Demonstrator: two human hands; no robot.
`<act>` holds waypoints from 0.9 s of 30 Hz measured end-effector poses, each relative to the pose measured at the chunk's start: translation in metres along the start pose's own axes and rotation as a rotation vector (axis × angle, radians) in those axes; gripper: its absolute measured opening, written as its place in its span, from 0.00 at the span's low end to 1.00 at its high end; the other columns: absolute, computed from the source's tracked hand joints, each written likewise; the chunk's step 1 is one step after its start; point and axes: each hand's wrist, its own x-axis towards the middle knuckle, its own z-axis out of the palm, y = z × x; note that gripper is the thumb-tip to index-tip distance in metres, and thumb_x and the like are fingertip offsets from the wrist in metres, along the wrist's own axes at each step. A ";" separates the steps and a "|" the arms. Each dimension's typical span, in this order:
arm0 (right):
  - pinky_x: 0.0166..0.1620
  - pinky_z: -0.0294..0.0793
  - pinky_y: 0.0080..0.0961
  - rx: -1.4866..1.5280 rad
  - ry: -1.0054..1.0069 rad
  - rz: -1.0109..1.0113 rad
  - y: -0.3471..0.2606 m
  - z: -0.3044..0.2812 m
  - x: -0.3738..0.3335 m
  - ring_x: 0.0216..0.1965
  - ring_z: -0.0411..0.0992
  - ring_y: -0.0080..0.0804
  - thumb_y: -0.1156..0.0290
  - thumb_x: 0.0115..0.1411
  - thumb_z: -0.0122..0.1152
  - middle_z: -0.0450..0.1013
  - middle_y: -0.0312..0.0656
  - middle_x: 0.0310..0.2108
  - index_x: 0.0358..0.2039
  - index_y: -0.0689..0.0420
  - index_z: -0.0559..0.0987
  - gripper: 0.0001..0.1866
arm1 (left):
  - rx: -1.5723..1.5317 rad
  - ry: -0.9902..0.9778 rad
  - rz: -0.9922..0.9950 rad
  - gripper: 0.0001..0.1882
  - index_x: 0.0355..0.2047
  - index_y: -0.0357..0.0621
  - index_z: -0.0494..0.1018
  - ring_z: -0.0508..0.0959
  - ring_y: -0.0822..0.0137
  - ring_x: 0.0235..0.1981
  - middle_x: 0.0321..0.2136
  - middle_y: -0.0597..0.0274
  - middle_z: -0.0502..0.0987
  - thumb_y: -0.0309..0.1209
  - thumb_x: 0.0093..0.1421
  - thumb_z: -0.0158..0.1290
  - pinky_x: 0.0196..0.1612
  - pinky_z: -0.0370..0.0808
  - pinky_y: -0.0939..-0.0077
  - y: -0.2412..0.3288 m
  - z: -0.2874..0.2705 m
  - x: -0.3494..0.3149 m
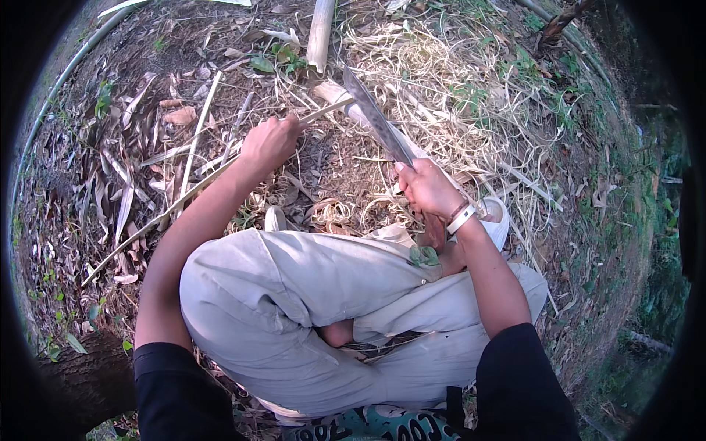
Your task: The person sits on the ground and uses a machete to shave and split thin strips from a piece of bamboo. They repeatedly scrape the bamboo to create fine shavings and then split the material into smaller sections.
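My left hand (272, 143) is closed around a long, thin bamboo strip (158, 222). The strip slants from the lower left, under my forearm, up to a tip near the blade. In my right hand (432, 189) is a machete (375, 117), its broad grey blade pointing up and to the left. Brown wood below that hand looks like the handle's end. Beneath the blade lies a pale bamboo piece (333, 92) on the ground; the blade and hand hide part of it. Whether strip and blade touch, I cannot tell.
Curly pale shavings (456, 95) cover the ground ahead and to the right. A thick bamboo pole (321, 37) stands out at the top. Dry leaves and loose strips (200, 132) lie at left. My crossed legs in light trousers (294, 279) fill the near area. A dark log (84, 375) sits lower left.
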 end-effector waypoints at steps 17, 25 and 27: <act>0.16 0.64 0.23 0.144 0.009 -0.038 0.004 -0.006 -0.002 0.12 0.65 0.20 0.53 0.69 0.49 0.67 0.34 0.14 0.27 0.61 0.75 0.23 | -0.037 0.077 0.042 0.28 0.33 0.35 0.72 0.77 0.46 0.18 0.16 0.45 0.74 0.49 0.72 0.35 0.21 0.73 0.50 -0.012 0.011 0.006; 0.37 0.73 0.52 -0.544 0.363 -0.288 0.009 0.003 -0.006 0.33 0.74 0.65 0.61 0.70 0.43 0.75 0.61 0.26 0.37 0.66 0.75 0.19 | -0.061 0.062 0.029 0.29 0.34 0.38 0.74 0.78 0.45 0.19 0.17 0.45 0.75 0.53 0.71 0.37 0.23 0.72 0.50 -0.006 0.003 0.008; 0.36 0.74 0.50 -0.606 0.302 -0.263 0.031 0.011 0.008 0.31 0.74 0.62 0.60 0.69 0.46 0.75 0.62 0.26 0.34 0.66 0.74 0.19 | -0.034 0.052 0.024 0.29 0.34 0.39 0.74 0.79 0.43 0.22 0.18 0.43 0.76 0.53 0.70 0.37 0.25 0.73 0.48 -0.009 0.003 0.002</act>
